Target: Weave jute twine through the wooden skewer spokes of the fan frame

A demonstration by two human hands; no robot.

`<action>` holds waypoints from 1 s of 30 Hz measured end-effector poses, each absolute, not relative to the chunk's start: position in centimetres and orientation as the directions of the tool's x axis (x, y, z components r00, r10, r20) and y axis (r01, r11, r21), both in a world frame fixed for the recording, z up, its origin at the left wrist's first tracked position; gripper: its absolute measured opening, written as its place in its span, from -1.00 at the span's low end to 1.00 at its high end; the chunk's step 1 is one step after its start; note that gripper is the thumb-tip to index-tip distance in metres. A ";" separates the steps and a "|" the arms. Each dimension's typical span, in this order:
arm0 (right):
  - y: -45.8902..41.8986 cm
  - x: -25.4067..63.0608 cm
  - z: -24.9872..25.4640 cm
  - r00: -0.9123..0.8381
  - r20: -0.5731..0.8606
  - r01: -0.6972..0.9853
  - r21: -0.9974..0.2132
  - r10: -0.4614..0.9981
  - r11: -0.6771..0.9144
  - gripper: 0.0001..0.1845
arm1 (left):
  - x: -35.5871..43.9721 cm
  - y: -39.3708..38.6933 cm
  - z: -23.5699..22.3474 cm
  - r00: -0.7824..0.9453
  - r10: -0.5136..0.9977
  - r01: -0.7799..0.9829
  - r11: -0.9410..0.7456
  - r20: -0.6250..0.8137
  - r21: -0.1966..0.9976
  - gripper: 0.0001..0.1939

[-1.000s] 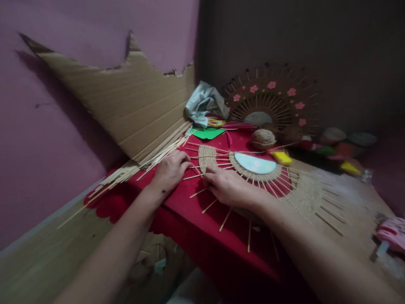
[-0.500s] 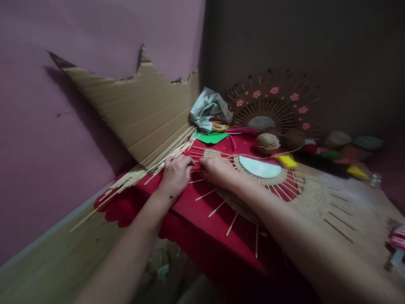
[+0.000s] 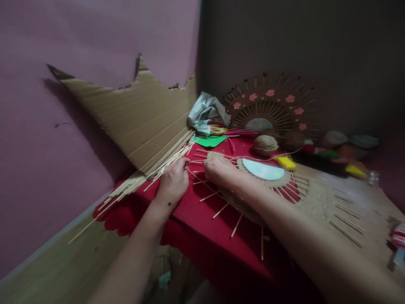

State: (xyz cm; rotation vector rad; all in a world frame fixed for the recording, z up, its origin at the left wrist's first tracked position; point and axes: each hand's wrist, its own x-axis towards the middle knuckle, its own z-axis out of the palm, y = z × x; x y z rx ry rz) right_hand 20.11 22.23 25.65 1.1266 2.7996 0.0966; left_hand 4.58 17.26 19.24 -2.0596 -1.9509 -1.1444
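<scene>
A half-round woven fan piece (image 3: 319,198) of thin sticks and twine lies on the red cloth, with a pale blue half-disc (image 3: 262,169) at its centre. My right hand (image 3: 220,171) is closed over the left end of its woven band, gripping it; the fingertips are hidden. Just left of it, my left hand (image 3: 174,181) is closed in a pinch beside the stick ends. A thin strand of twine runs from its fingers towards the band. Behind the fan piece sits a ball of twine (image 3: 265,144), its loose strand trailing over the cloth.
Loose thin sticks (image 3: 126,185) lie along the table's left edge, beneath a leaning cardboard sheet (image 3: 136,122). A crumpled grey cloth (image 3: 209,112), green sheet (image 3: 210,140) and yellow piece (image 3: 285,163) lie farther back. A flowered stick fan (image 3: 268,103) stands against the dark wall.
My left hand has drawn slightly left and down, away from my right hand, and the strand of twine now shows between them. My right hand keeps its grip on the band. The view has shifted slightly.
</scene>
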 end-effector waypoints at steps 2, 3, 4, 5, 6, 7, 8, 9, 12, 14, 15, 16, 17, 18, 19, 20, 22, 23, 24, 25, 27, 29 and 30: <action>22.3 20.3 25.5 -0.726 -0.049 0.680 0.095 0.686 0.727 -0.71 | 4.6 17.3 19.2 -0.110 0.829 0.891 -0.162 0.548 0.425 -0.72; 22.2 20.3 25.5 -0.734 -0.032 0.674 0.091 0.679 0.733 -0.71 | 4.6 17.3 19.3 -0.117 0.833 0.889 -0.156 0.541 0.431 -0.74; 22.1 20.4 25.5 -0.743 -0.020 0.666 0.086 0.669 0.741 -0.72 | 4.6 17.3 19.3 -0.119 0.838 0.885 -0.154 0.532 0.440 -0.75; 21.9 20.5 25.5 -0.752 -0.011 0.656 0.081 0.659 0.750 -0.72 | 4.7 17.3 19.3 -0.121 0.843 0.881 -0.152 0.524 0.448 -0.76; 21.7 20.6 25.5 -0.761 -0.006 0.647 0.077 0.649 0.759 -0.73 | 4.7 17.3 19.4 -0.125 0.845 0.878 -0.150 0.521 0.455 -0.78; 21.4 20.7 25.6 -0.768 -0.002 0.638 0.072 0.640 0.767 -0.74 | 4.8 17.3 19.5 -0.128 0.841 0.876 -0.152 0.525 0.457 -0.78; 21.0 20.8 25.7 -0.775 -0.001 0.631 0.065 0.632 0.773 -0.74 | 4.8 17.3 19.5 -0.125 0.834 0.876 -0.161 0.537 0.455 -0.79; 20.7 20.9 25.8 -0.781 0.001 0.624 0.055 0.625 0.779 -0.74 | 4.8 17.2 19.6 -0.114 0.823 0.876 -0.181 0.556 0.448 -0.79; 19.6 21.3 25.9 -0.805 0.000 0.593 0.017 0.593 0.805 -0.76 | 5.0 17.1 19.8 -0.056 0.788 0.865 -0.268 0.613 0.424 -0.79; 18.9 21.6 26.0 -0.821 -0.006 0.571 0.003 0.571 0.821 -0.78 | 5.0 17.0 19.9 -0.046 0.768 0.852 -0.303 0.639 0.426 -0.81; 18.6 21.7 26.1 -0.827 -0.012 0.562 0.000 0.562 0.827 -0.79 | 5.1 16.9 20.0 -0.045 0.761 0.847 -0.314 0.647 0.428 -0.81; 18.3 21.8 26.1 -0.830 -0.021 0.557 -0.003 0.557 0.830 -0.79 | 5.1 16.9 20.0 -0.042 0.754 0.843 -0.324 0.655 0.428 -0.81; 18.1 21.9 26.2 -0.832 -0.030 0.555 -0.005 0.554 0.832 -0.80 | 5.1 16.8 20.1 -0.037 0.748 0.840 -0.336 0.662 0.426 -0.80; 17.9 22.1 26.3 -0.832 -0.042 0.554 -0.008 0.553 0.832 -0.80 | 5.2 16.8 20.2 -0.027 0.744 0.836 -0.349 0.668 0.423 -0.78; 17.7 22.2 26.3 -0.831 -0.052 0.554 -0.010 0.553 0.832 -0.79 | 5.2 16.8 20.2 -0.019 0.739 0.830 -0.364 0.674 0.423 -0.76; 17.6 22.4 26.4 -0.831 -0.060 0.555 -0.011 0.553 0.832 -0.79 | 5.2 16.8 20.3 -0.014 0.734 0.821 -0.379 0.679 0.426 -0.74; 17.4 22.7 26.4 -0.839 -0.068 0.542 -0.022 0.540 0.840 -0.79 | 5.2 16.8 20.3 -0.001 0.734 0.797 -0.409 0.679 0.444 -0.73; 17.3 22.9 26.4 -0.847 -0.070 0.529 -0.035 0.526 0.848 -0.80 | 5.3 16.8 20.3 0.010 0.741 0.784 -0.422 0.671 0.455 -0.73; 17.2 23.1 26.4 -0.856 -0.072 0.516 -0.052 0.512 0.855 -0.81 | 5.3 16.8 20.3 0.025 0.752 0.771 -0.434 0.659 0.465 -0.72; 17.2 23.3 26.4 -0.863 -0.076 0.504 -0.073 0.500 0.860 -0.82 | 5.3 16.8 20.3 0.045 0.765 0.760 -0.444 0.642 0.475 -0.72; 17.2 23.6 26.3 -0.865 -0.091 0.501 -0.114 0.493 0.858 -0.84 | 5.4 16.8 20.2 0.087 0.787 0.743 -0.459 0.610 0.486 -0.72; 17.1 23.7 26.2 -0.859 -0.103 0.512 -0.135 0.502 0.848 -0.87 | 5.5 16.9 20.1 0.113 0.794 0.734 -0.472 0.598 0.488 -0.72; 17.2 23.7 26.0 -0.856 -0.104 0.517 -0.138 0.507 0.845 -0.87 | 5.5 17.0 20.0 0.115 0.790 0.733 -0.477 0.602 0.485 -0.73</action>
